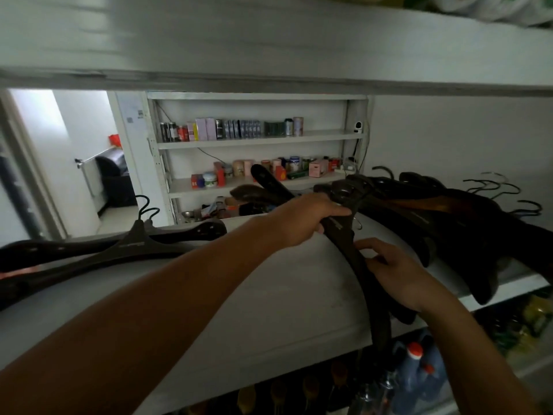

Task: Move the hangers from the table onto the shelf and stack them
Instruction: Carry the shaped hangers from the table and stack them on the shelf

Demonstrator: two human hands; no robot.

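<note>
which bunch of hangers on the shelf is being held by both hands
The middle bunch: left hand grips near its hooks, right hand its lower arm. The left pair and right pile lie untouched.

Far shelving (257,139) holds boxes, jars; blue jug (419,375) below.

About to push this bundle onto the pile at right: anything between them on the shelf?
Nothing visible: the held hangers, gripped by left hand and right hand, already touch the pile; bare shelf lies left.
</note>
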